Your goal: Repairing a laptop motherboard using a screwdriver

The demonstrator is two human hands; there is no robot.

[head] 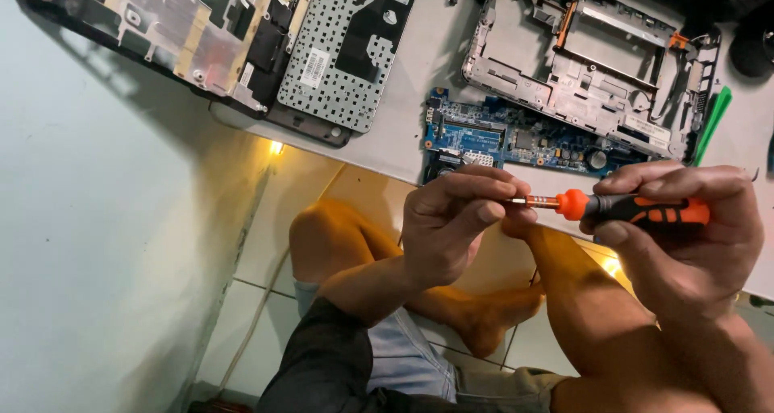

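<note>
My right hand [685, 244] grips an orange and black screwdriver [637, 209] by its handle, held level and pointing left. My left hand [455, 223] pinches the screwdriver's metal tip between thumb and fingers. Both hands hover over my crossed legs, just in front of the table edge. A blue circuit board [516, 139] lies on the grey table [403, 139] right behind my hands.
A silver laptop base frame [588, 58] lies at the back right, the underside of a keyboard [351, 50] at the back middle, a laptop lid shell [161, 26] at the back left. A green pry tool [713, 118] lies at the right. Tiled floor shows below.
</note>
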